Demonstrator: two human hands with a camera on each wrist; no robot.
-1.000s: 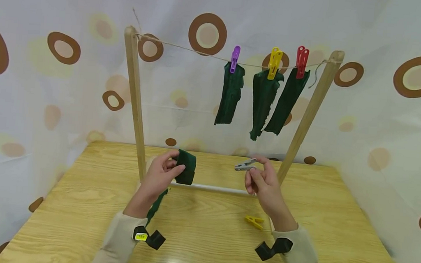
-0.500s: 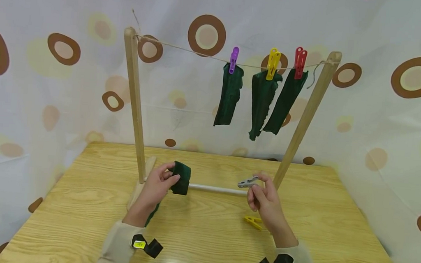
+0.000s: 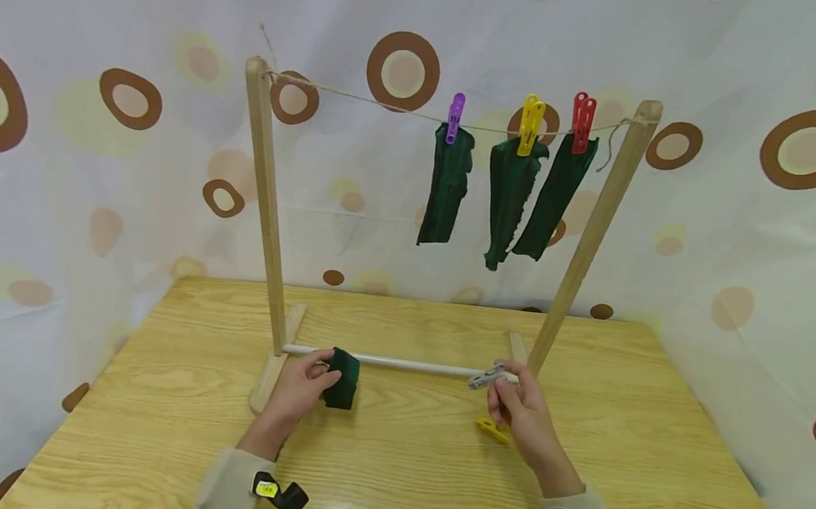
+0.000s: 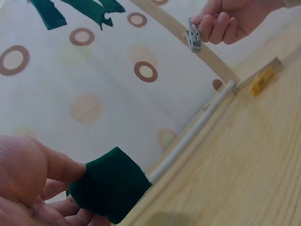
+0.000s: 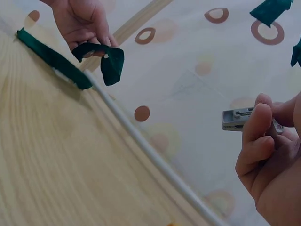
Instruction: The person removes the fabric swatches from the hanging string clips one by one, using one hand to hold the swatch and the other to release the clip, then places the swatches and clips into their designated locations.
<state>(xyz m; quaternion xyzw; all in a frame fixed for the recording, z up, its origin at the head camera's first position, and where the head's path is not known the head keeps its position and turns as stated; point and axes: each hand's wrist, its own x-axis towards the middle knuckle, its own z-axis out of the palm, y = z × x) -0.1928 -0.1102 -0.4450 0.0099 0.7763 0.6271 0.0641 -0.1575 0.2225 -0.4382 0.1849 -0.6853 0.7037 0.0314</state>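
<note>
My left hand (image 3: 299,394) pinches a small dark green piece of cloth (image 3: 343,379) between thumb and fingers; the cloth droops over the fingertips in the right wrist view. A grey clothespin (image 3: 486,376) is held between thumb and fingers of my right hand (image 3: 521,407), its nose pointing left. Both hands are low, in front of the white bar (image 3: 414,364) of a wooden stand. On the string above hang three green cloth strips, under a purple clothespin (image 3: 455,118), a yellow clothespin (image 3: 531,125) and a red clothespin (image 3: 583,123).
A second yellow clothespin (image 3: 492,430) lies on the wooden table (image 3: 390,477) beside my right hand. Another green strip (image 5: 54,59) lies on the table by my left forearm, mostly hidden in the head view. Wooden posts (image 3: 265,207) hold up the string (image 3: 363,97).
Both hands have come down toward the table, the left still with the cloth and the right still with the grey clothespin. The hanging strips stay in place.
</note>
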